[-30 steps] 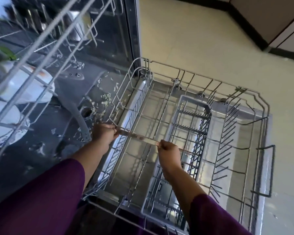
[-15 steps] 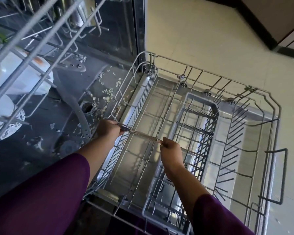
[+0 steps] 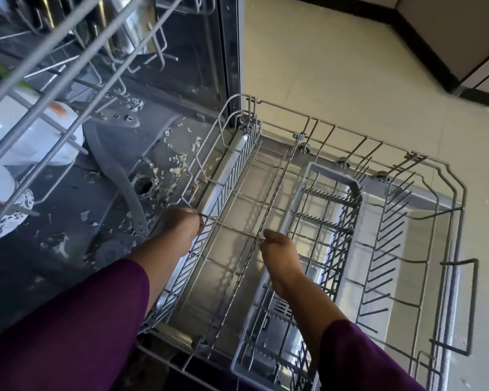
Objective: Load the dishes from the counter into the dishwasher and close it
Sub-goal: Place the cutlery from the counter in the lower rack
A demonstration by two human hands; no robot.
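Note:
The grey wire lower rack (image 3: 446, 176) is pulled out of the open dishwasher, with no dishes in it. Inside it sits a grey plastic cutlery basket (image 3: 333, 176), also without contents. A thin metal rod (image 3: 232, 231) runs across the rack's left half. My left hand (image 3: 185, 221) pinches its left end at the rack's side. My right hand (image 3: 277, 255) pinches its right end beside the basket. Whether the rod belongs to the rack is unclear. White dishes (image 3: 37, 136) sit in the upper rack (image 3: 68, 60) at upper left.
The tub floor (image 3: 76, 244) is dark and strewn with pale food scraps (image 3: 175, 165) around the grey spray arm (image 3: 124, 187). Cream floor tiles (image 3: 336, 66) lie beyond the rack. A cabinet with a dark baseboard (image 3: 424, 43) runs along the top right.
Both hands keep their hold on the rod and have hardly shifted. The view has drifted, so the rack sits a little further right in frame.

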